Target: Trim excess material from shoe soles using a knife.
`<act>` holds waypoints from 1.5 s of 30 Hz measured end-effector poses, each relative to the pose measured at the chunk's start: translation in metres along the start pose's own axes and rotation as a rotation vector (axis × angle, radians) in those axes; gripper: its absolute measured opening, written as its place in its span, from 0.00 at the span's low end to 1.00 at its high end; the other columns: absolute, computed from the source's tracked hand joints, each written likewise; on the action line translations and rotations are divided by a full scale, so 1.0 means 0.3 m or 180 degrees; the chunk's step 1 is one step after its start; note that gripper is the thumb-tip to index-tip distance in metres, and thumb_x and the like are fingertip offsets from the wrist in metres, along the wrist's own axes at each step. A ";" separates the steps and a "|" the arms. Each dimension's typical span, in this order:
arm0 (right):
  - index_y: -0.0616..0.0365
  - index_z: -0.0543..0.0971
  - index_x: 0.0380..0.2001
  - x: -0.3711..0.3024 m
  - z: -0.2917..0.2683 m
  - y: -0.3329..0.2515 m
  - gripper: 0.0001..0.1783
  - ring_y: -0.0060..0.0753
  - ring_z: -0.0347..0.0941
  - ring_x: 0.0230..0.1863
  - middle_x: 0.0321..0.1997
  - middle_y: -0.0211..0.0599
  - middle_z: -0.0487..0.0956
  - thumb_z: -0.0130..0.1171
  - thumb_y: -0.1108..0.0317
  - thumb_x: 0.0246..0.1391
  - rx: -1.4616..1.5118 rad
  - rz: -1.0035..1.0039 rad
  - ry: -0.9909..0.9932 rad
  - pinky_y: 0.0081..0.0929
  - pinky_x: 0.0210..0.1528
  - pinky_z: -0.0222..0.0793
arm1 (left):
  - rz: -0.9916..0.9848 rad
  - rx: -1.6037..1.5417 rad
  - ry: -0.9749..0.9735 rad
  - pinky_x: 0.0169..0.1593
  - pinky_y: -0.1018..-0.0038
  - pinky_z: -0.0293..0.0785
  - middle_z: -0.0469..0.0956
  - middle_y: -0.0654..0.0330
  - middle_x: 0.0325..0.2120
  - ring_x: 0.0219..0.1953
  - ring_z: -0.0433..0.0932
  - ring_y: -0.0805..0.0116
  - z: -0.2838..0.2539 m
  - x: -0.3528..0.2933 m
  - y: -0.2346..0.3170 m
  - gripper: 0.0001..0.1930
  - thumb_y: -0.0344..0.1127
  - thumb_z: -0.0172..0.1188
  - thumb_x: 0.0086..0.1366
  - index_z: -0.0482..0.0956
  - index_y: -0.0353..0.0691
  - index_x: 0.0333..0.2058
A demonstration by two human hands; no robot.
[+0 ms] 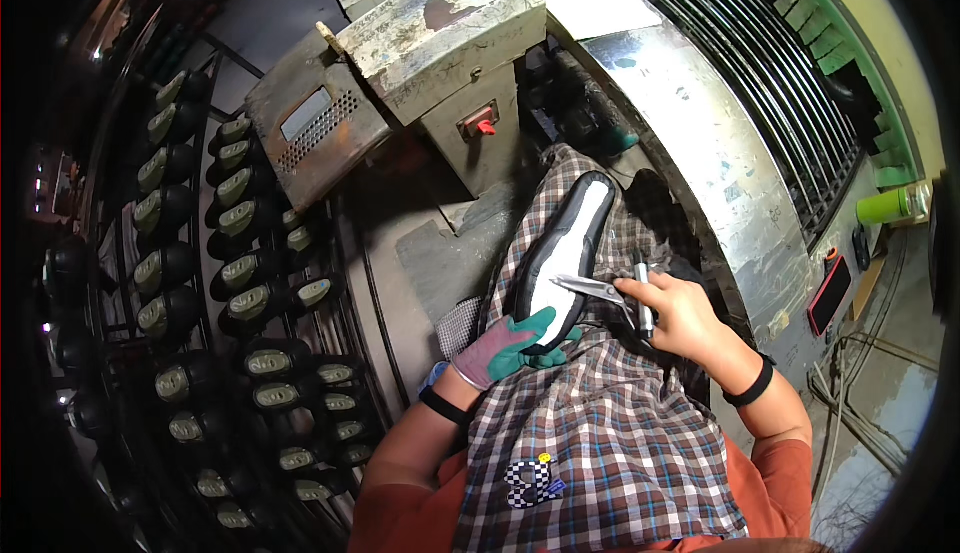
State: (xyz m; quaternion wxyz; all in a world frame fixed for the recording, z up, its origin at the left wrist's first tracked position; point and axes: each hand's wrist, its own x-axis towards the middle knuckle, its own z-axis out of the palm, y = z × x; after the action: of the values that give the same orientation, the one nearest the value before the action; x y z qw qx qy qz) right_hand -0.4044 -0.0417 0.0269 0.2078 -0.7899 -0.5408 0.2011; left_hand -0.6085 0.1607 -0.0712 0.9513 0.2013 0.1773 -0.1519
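Observation:
A black shoe upper on a last (567, 243) lies bottom up across my lap, its underside showing a long white insole. My left hand (520, 346), in a green and purple-grey glove, is closed around its near end. My right hand (684, 318) is bare and closed on a pair of metal scissors (592, 288), whose blades point left over the white insole. Whether the blade tips touch the insole I cannot tell. A silver pen-like rod (643, 298) also sits upright among the right fingers. The scissors' handles are partly hidden by that hand.
On the left, racks hold rows of black lasted shoes (245, 218). Ahead stands a worn metal machine box (440, 43) with a red switch (484, 127). At right are a metal bench (710, 123) with bars, a green bottle (885, 206), a phone (830, 296) and cables (850, 408).

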 end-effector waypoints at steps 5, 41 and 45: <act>0.43 0.74 0.53 -0.036 -0.052 -0.035 0.37 0.40 0.74 0.27 0.28 0.36 0.74 0.65 0.71 0.31 -0.1029 -0.0446 -0.0156 0.34 0.27 0.72 | -0.0038 -0.0056 -0.0015 0.52 0.67 0.75 0.68 0.41 0.55 0.54 0.73 0.56 -0.002 -0.001 0.010 0.40 0.41 0.66 0.57 0.56 0.34 0.63; 0.57 0.65 0.58 0.012 0.223 -0.018 0.31 0.18 0.68 0.39 0.38 0.26 0.71 0.65 0.64 0.53 0.3903 0.1403 0.0798 0.18 0.47 0.66 | 0.1194 0.0843 0.0673 0.62 0.76 0.59 0.62 0.57 0.61 0.60 0.63 0.73 0.171 0.029 -0.053 0.45 0.44 0.59 0.65 0.36 0.36 0.68; 0.55 0.67 0.56 0.132 0.182 -0.111 0.29 0.18 0.67 0.39 0.37 0.27 0.71 0.64 0.68 0.52 0.3321 0.0817 0.0334 0.18 0.46 0.66 | 0.1540 0.0340 0.1374 0.59 0.79 0.62 0.70 0.62 0.53 0.54 0.69 0.76 0.124 0.042 -0.060 0.32 0.42 0.58 0.66 0.57 0.32 0.63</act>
State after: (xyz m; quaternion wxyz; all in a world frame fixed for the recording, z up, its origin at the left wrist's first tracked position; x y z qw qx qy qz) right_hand -0.4464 0.0123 -0.0040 0.5730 -0.6505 -0.2571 0.4271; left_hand -0.5936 0.1258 -0.0502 0.8883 0.3148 0.3137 0.1156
